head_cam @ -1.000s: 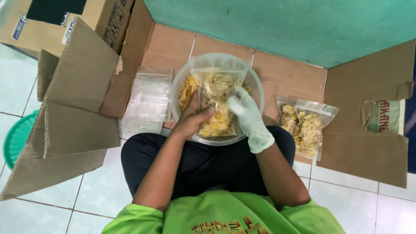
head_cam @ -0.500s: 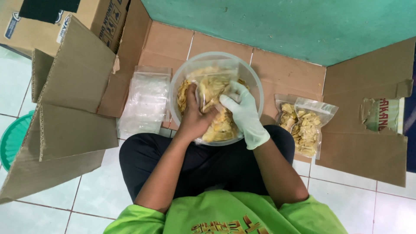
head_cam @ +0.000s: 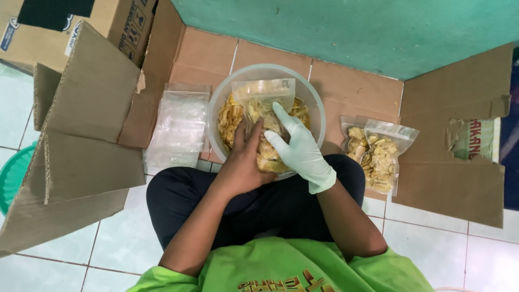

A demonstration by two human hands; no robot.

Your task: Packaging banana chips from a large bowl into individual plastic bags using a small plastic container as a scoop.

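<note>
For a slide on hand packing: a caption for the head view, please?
Bare left hand and gloved right hand on a clear bag over a bowl of chips.

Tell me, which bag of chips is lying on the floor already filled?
The filled clear bag of chips lying on the cardboard right of the bowl. The bag in the bowl sits under both hands, and the pile of bags at left is empty.

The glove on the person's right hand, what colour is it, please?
Pale mint green glove, seen best in the head view.
</note>
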